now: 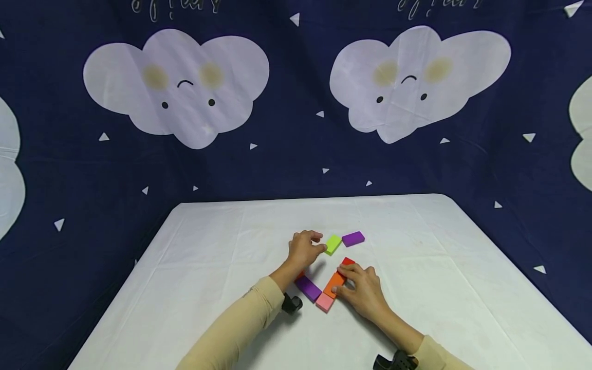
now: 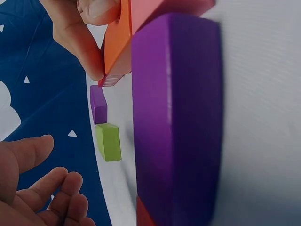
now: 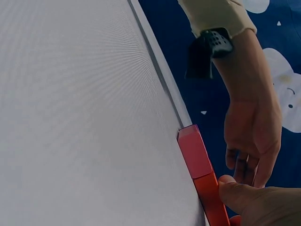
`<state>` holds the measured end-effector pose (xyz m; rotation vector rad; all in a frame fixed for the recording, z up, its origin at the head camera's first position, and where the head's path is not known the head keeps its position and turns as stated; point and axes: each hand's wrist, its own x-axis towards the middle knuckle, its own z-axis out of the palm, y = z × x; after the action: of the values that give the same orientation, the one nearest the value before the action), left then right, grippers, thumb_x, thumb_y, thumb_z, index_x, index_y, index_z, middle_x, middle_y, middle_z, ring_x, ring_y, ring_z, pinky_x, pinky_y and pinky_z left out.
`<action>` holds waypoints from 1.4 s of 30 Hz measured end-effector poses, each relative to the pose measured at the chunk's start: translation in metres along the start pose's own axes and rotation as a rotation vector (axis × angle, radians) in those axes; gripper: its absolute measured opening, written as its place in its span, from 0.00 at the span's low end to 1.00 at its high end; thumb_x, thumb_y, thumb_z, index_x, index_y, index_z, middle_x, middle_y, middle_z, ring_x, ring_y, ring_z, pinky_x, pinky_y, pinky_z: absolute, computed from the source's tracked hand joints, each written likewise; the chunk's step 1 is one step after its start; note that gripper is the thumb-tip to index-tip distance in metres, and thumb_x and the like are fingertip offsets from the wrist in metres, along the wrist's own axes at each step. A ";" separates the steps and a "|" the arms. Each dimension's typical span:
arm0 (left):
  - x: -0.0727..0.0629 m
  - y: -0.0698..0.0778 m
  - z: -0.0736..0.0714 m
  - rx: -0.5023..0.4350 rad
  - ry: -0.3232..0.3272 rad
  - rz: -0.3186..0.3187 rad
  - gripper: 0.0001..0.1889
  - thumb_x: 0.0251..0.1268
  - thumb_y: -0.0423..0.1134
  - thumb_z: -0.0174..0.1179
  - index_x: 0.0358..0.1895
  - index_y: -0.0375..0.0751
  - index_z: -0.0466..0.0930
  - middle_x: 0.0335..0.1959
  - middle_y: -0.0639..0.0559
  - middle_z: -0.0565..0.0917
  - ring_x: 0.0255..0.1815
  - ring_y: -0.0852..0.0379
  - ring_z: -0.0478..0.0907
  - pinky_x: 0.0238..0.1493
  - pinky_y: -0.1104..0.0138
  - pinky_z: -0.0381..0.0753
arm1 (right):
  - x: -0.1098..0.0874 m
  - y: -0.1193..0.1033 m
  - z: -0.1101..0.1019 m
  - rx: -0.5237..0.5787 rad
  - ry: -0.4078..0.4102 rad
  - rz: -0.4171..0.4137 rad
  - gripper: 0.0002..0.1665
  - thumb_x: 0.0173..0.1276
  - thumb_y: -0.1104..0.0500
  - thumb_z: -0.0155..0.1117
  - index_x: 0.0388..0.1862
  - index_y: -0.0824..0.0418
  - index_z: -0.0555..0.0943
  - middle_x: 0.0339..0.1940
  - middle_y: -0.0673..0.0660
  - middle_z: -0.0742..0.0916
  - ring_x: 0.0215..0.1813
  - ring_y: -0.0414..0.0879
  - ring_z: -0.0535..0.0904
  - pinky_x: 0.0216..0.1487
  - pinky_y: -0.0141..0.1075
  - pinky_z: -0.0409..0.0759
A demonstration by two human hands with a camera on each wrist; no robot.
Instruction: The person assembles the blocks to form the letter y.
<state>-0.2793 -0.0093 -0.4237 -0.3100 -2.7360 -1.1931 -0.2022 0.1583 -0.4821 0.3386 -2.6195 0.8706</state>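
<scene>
Left side of the bench (image 1: 194,267): my left hand (image 1: 305,249) hovers, fingers loose, holding nothing. Its wrist camera (image 1: 292,304) sits by the near purple block (image 1: 308,290); dip that wrist and the corner with the pink block (image 1: 325,302) could break! Thumb's just beside the lime block (image 1: 333,244), so a nudge might skid it. Now the orange block (image 1: 333,284), gripped by my right hand (image 1: 365,290), a fingertip at the red block (image 1: 348,261): uneven squeeze, kinked row.
</scene>
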 end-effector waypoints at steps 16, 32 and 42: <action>0.016 0.010 0.024 0.019 0.007 -0.135 0.17 0.53 0.42 0.67 0.47 0.43 0.84 0.42 0.50 0.86 0.49 0.48 0.75 0.54 0.55 0.66 | 0.000 0.000 0.001 0.003 -0.007 0.001 0.29 0.46 0.50 0.76 0.49 0.58 0.84 0.50 0.48 0.85 0.35 0.42 0.65 0.38 0.35 0.60; 0.020 0.002 0.037 0.127 -0.030 -0.189 0.19 0.50 0.45 0.69 0.47 0.44 0.84 0.39 0.51 0.85 0.45 0.51 0.74 0.47 0.59 0.66 | 0.000 0.003 0.002 0.005 0.000 -0.001 0.30 0.46 0.49 0.76 0.49 0.58 0.84 0.50 0.48 0.85 0.35 0.42 0.65 0.37 0.35 0.60; 0.016 0.002 0.040 0.160 -0.007 -0.172 0.20 0.49 0.46 0.70 0.46 0.43 0.84 0.38 0.49 0.84 0.46 0.49 0.74 0.49 0.57 0.67 | 0.000 0.002 0.002 -0.006 0.002 -0.010 0.29 0.46 0.50 0.76 0.50 0.58 0.84 0.50 0.48 0.85 0.35 0.43 0.65 0.37 0.35 0.60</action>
<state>-0.2963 0.0237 -0.4458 -0.0616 -2.8910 -1.0008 -0.2032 0.1586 -0.4843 0.3490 -2.6158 0.8596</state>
